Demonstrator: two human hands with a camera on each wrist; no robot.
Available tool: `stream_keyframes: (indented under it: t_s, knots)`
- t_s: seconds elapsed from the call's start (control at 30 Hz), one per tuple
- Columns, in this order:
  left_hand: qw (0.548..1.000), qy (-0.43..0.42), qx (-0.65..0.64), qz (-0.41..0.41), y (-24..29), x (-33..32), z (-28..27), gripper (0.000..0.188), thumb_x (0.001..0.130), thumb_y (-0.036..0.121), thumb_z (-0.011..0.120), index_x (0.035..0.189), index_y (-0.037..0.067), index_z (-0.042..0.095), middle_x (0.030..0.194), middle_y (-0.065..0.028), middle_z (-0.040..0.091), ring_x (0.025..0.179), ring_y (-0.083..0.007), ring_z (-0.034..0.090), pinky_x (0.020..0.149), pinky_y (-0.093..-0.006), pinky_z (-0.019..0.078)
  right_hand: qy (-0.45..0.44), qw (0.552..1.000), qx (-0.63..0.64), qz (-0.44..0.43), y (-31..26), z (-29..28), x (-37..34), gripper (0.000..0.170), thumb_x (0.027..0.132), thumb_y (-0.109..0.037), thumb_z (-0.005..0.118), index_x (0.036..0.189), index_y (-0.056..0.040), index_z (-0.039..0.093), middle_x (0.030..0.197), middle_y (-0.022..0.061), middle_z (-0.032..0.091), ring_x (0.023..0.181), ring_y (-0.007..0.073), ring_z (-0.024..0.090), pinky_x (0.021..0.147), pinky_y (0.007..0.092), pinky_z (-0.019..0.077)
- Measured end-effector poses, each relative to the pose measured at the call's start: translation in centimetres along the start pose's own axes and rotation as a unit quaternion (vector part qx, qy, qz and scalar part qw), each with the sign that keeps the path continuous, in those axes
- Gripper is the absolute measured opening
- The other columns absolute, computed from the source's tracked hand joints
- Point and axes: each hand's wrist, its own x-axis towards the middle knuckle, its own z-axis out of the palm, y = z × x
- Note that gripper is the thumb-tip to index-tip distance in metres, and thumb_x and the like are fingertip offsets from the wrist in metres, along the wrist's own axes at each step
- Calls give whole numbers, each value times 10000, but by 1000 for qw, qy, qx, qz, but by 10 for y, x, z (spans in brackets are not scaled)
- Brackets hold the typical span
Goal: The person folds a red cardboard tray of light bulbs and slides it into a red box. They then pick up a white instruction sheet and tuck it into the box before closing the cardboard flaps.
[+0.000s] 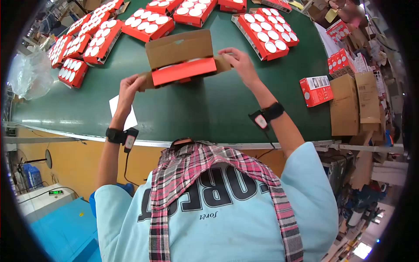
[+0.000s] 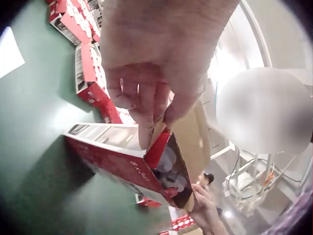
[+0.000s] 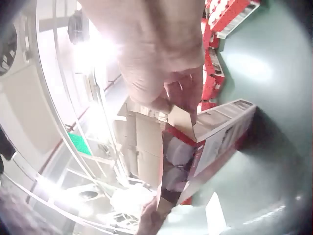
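A red cardboard box (image 1: 185, 72) stands on the green table before me, its brown lid flap (image 1: 179, 49) raised at the far side. My left hand (image 1: 130, 90) pinches its left side flap between thumb and fingers. At the opposite end, the fingers of my right hand (image 1: 242, 65) pinch the right side flap (image 1: 222, 64). Both side flaps are spread outward. In the left wrist view, rounded pale items (image 2: 168, 159) show inside the box's open top. The right wrist view shows similar rounded shapes (image 3: 179, 152) in it.
Several red boxes (image 1: 148, 24) topped with white discs line the table's back, with more at the left. A clear plastic bag (image 1: 30, 74) lies far left, a white sheet (image 1: 126, 114) near the front edge. On the right are a closed red box (image 1: 315, 91) and brown cartons (image 1: 345, 105).
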Motion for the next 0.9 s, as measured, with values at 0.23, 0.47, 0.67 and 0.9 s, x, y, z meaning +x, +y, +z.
stream_keyframes:
  t_s: [0.23, 0.47, 0.67, 0.9]
  knots:
    - [988, 127, -82, -34, 9, 34, 1, 257, 844, 271, 562, 863, 24, 632, 771, -4, 591, 710, -84, 538, 681, -244, 427, 32, 999, 9, -30, 2, 13, 45, 228, 894, -172, 484, 1029, -23, 590, 881, -4, 581, 812, 50, 507, 713, 203, 401]
    - [967, 126, -221, -10, -27, 27, 40, 321, 860, 241, 522, 1123, 67, 460, 1161, -35, 502, 1103, -132, 422, 968, -354, 288, 81, 989, 121, -36, 14, 44, 23, 317, 839, -182, 557, 1114, -25, 539, 964, 25, 555, 929, 101, 508, 842, 249, 392]
    - [963, 100, -245, 53, -13, 33, 55, 359, 867, 224, 509, 1157, 17, 460, 1126, -52, 507, 1051, -134, 446, 925, -312, 326, 54, 969, 236, -39, 9, 61, 17, 440, 792, -131, 607, 1190, -4, 469, 1050, 57, 542, 1006, 135, 494, 909, 274, 356]
    - [959, 210, -184, 49, 18, 42, 66, 365, 842, 286, 593, 1062, 0, 534, 985, -43, 556, 895, -128, 499, 809, -269, 386, 138, 958, 247, -36, -12, 93, 35, 321, 773, -156, 675, 1011, -8, 517, 935, 38, 583, 854, 123, 534, 781, 266, 418]
